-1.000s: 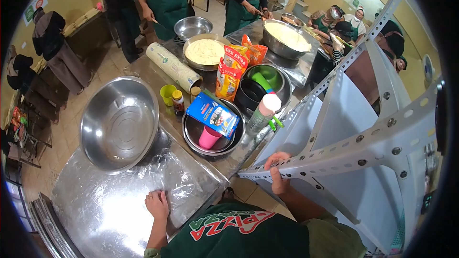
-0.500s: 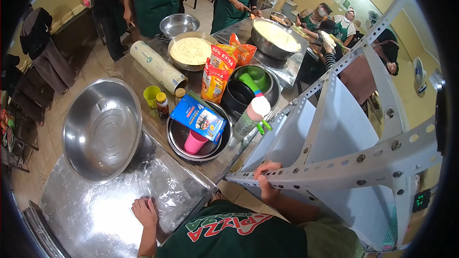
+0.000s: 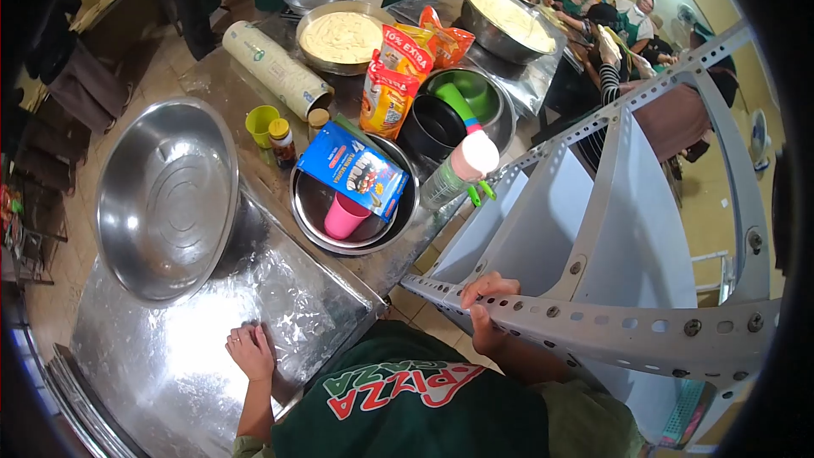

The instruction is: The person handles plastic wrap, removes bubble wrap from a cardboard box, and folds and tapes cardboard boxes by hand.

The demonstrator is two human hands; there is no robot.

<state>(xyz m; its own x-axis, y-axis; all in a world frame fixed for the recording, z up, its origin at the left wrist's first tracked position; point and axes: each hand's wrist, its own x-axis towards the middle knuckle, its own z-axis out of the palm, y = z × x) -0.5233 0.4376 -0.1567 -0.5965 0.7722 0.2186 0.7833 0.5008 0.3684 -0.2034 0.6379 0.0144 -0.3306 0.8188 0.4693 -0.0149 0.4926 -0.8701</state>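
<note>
My left hand (image 3: pixel 250 353) rests on the shiny metal tabletop (image 3: pixel 314 297), fingers loosely spread and holding nothing. A large, wide steel bowl (image 3: pixel 170 203) stands beyond it to the left, tilted in this view. With fingers over the top and thumb below, my right hand (image 3: pixel 489 305) grips the edge of a grey perforated metal shelf rack (image 3: pixel 593 319). Ahead of my hands, a steel bowl (image 3: pixel 318 242) holds a pink cup (image 3: pixel 346 216) and a blue box (image 3: pixel 354 171). Beside that bowl is a bottle (image 3: pixel 462 170) with a pale pink cap.
Farther back are a rolled patterned sheet (image 3: pixel 275 72), orange packets (image 3: pixel 392 85), a yellow-green cup (image 3: pixel 261 125) and a black round pan (image 3: pixel 431 129). Pale batter fills two large bowls, one a steel basin (image 3: pixel 509 25). Several people in green aprons stand around the tables.
The camera view has tilted down and shifted a little, so the tabletop things sit higher in the picture. Both hands stay in place, one on the tabletop, one on the rack.
</note>
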